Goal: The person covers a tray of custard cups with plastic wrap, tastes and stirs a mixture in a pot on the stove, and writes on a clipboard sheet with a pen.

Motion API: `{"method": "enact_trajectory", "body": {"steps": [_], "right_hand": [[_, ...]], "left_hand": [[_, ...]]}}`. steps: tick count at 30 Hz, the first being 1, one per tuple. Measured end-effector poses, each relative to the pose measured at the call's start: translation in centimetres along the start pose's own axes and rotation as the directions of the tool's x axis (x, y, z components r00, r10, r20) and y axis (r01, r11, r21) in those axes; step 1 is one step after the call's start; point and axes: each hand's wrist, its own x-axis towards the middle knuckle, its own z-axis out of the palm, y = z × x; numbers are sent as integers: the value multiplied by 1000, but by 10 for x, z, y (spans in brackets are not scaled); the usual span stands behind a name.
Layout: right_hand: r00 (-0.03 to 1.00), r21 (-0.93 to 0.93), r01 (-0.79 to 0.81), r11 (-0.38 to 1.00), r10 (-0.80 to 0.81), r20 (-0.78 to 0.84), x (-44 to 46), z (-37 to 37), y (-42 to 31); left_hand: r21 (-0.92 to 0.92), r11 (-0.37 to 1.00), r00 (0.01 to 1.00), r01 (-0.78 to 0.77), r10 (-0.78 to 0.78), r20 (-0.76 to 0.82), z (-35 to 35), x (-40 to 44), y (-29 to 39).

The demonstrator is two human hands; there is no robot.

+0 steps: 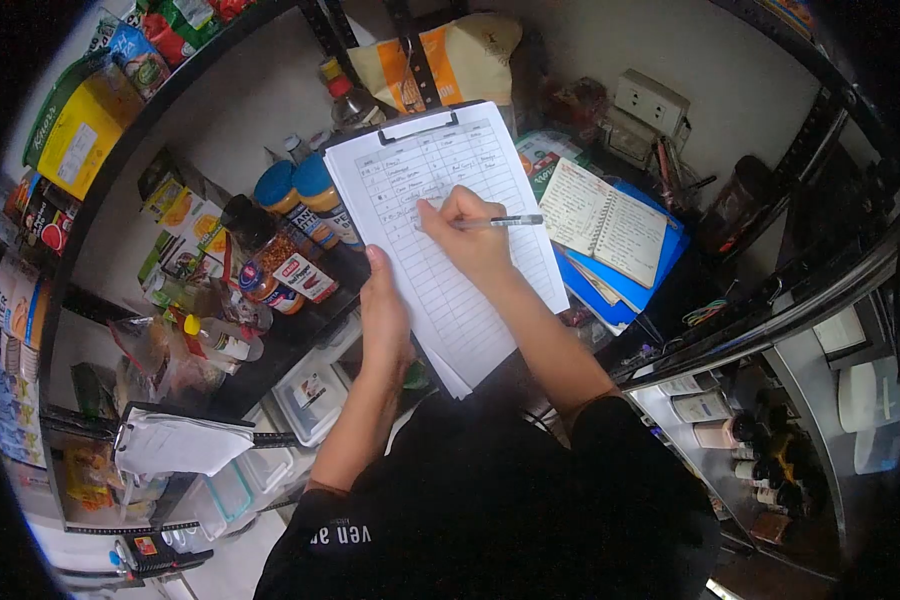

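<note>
A clipboard with a printed table sheet (460, 310) lies tilted in front of me, handwriting in its upper rows. My left hand (384, 310) grips the clipboard's left edge, thumb on top of the paper. Closed around a pen (515, 220), my right hand (468, 232) rests on the sheet near the written rows, the pen's clear barrel sticking out to the right. The metal clip (418, 127) is at the board's top. Right of the board, an open spiral notebook (620, 225) with handwriting lies on a blue folder (668, 262).
Left of the clipboard, shelves hold blue-lidded jars (315, 182), a red pepper container (305, 278), a yellow-capped bottle (220, 338) and a yellow tub (78, 135). Another clipboard (180, 443) hangs lower left. A wall socket (652, 100) and lower-right shelves with bottles (755, 470) are visible.
</note>
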Motion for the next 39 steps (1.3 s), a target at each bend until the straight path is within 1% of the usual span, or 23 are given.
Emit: {"method": "enact_trajectory", "body": {"steps": [2,3,4,6,8,9,11,14,16,17,18,19,20,21,22,24,28,30,34,36,39], "right_hand": [[999,-30,36,999,-36,14,0,-1,-1],[999,-29,35,999,-35,14,0,0,0],[1000,-8,23,1000,-23,4,0,0,2],[1000,12,11,1000,-11,-5,0,1,2],[998,15,-62,998,61,19,0,-1,0],[998,16,-63,998,63,20,-1,-1,1],[998,20,-59,998,59,20,-1,-1,3],[999,33,-46,998,46,23,-1,0,6],[999,36,-33,999,32,20,-1,-1,3],[1000,37,-21,999,20,14,-1,-1,2],[1000,51,-18,999,17,24,-1,0,5],[998,122,-64,990,65,-1,-1,1,8],[993,190,-109,976,116,-25,-1,1,9],[980,294,-189,937,198,-1,-2,-2,9],[981,300,-188,935,196,5,-2,-3,11],[989,180,-149,972,148,19,-5,-2,16],[990,173,-143,975,138,40,-3,-2,9],[995,162,-96,982,93,28,-3,-2,8],[990,173,-139,975,137,25,-4,-1,10],[987,110,-156,982,150,54,-2,-4,3],[989,145,-149,978,147,26,-3,-2,6]], "left_hand": [[2,1000,1000,-10,10,8,1,-1,2],[-10,1000,1000,10,-10,4,4,-4,6],[-22,999,1000,30,-30,0,6,-6,8],[-20,1000,1000,23,-23,12,6,-6,8],[-17,1000,1000,16,-15,23,6,-6,9],[-17,1000,1000,23,-22,8,7,-6,9],[-16,999,1000,29,-29,-8,6,-6,8],[-34,999,1000,5,-4,23,5,-6,7],[2,999,999,46,-46,12,5,-8,9],[0,999,999,38,-38,-3,4,-7,9],[8,1000,1000,7,-7,19,3,-7,7],[16,1000,999,-25,24,42,3,-7,6],[18,999,999,-32,32,31,3,-7,7],[3,1000,999,-27,27,31,4,-8,7],[-13,1000,999,-21,21,31,5,-8,8],[-18,1000,999,-8,9,44,5,-11,11],[-7,1000,998,-23,24,51,3,-8,8],[-15,1000,998,-25,26,60,3,-8,7],[-18,999,998,-28,29,55,6,-11,11],[-27,999,998,-28,29,62,6,-12,13],[-20,1000,998,-14,15,61,6,-13,13]]}}
